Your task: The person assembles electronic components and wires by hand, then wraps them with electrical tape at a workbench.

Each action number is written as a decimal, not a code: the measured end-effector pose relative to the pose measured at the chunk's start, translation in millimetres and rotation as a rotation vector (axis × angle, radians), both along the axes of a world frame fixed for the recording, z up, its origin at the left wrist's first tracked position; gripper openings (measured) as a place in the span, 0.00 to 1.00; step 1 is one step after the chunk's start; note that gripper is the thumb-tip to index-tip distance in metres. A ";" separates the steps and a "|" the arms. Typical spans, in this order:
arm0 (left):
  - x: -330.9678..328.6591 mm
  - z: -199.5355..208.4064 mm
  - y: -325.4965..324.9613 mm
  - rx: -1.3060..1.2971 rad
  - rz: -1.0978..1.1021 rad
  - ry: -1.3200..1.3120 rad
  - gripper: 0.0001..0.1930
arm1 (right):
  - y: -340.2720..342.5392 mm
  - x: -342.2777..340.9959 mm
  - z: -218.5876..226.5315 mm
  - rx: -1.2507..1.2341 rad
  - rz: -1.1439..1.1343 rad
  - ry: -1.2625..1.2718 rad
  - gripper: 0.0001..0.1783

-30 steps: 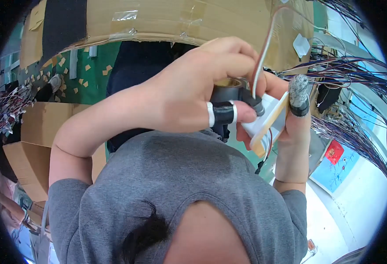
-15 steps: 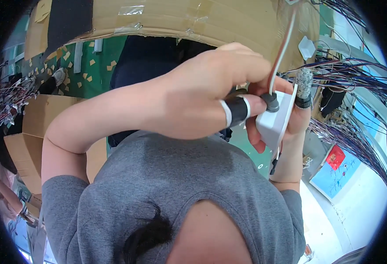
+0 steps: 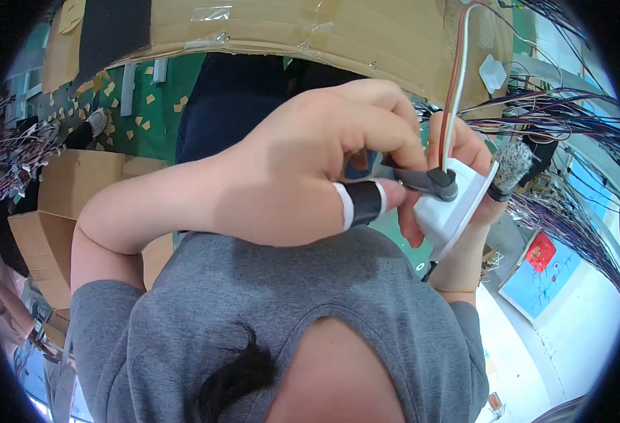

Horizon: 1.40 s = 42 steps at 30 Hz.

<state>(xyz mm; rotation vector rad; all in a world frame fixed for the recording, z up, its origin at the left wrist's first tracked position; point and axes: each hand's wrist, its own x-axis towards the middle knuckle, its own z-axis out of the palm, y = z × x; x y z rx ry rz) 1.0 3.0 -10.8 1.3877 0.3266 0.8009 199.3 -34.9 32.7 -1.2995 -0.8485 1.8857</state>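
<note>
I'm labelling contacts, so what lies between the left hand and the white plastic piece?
A dark tape-like strip spans from the left hand to the dark collar on the white plastic piece, shown in the head view.

Grey shirt (image 3: 282, 282) — thumb tape (image 3: 363, 202) (black)

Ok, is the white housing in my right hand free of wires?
No, brown and white wires rise from the dark fitting on the white housing.
</note>
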 end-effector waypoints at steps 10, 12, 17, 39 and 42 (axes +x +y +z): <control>-17.8 9.7 1.8 -0.366 -0.232 0.099 0.17 | -1.9 4.6 2.7 0.039 -0.040 -0.059 0.38; -19.8 10.8 2.2 -0.415 -0.282 0.101 0.17 | -2.7 13.9 -4.8 0.071 -0.001 -0.050 0.39; -21.7 12.0 0.6 -0.746 -0.361 0.067 0.21 | -6.1 22.5 -8.9 0.097 0.033 -0.033 0.39; -34.4 10.6 23.8 -0.232 -0.432 0.251 0.16 | -11.8 -5.6 -2.3 0.891 0.144 -0.599 0.24; -33.3 8.4 26.3 -0.404 -0.467 0.205 0.17 | -6.0 -9.7 -5.5 1.208 0.163 -0.706 0.25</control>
